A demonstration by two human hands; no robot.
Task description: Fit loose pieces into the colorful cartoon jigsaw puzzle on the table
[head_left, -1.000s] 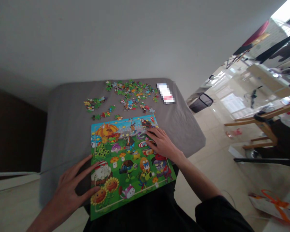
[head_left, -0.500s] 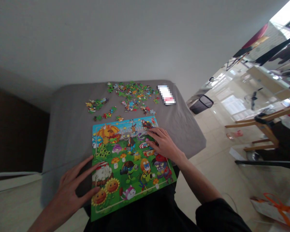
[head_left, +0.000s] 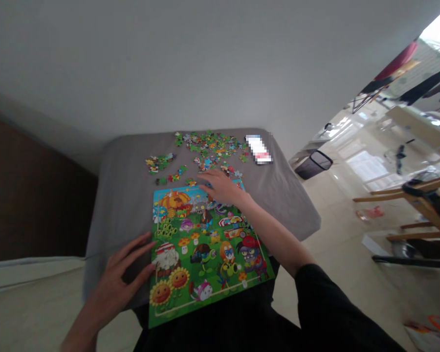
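A glossy cream tile floor (head_left: 346,195) stretches away to the right of the right hand, with a wooden chair (head_left: 403,195) and a black mesh wastebasket (head_left: 313,165) standing on it. Ahead of both hands lies a grey cloth-covered surface (head_left: 122,205). On it, beneath and between the hands, sits a rectangular green-and-blue cartoon jigsaw puzzle (head_left: 205,259), its joined pieces showing sunflowers, mushrooms, plants and zombies; its near end juts past the surface's edge over the person's dark clothing. The left hand (head_left: 122,276) is spread, its fingers curved at the puzzle's left edge. The right hand (head_left: 222,188), its forearm running back into a black sleeve (head_left: 324,298), stretches flat over the puzzle's far edge, fingers close together; whether it pinches anything cannot be told. Just beyond those fingers lies a scattered heap of small multicoloured loose jigsaw pieces (head_left: 209,149), with a smaller green-and-yellow cluster of pieces (head_left: 159,164) to the left and a pixelated white-and-red rectangular object (head_left: 258,149) to the right.
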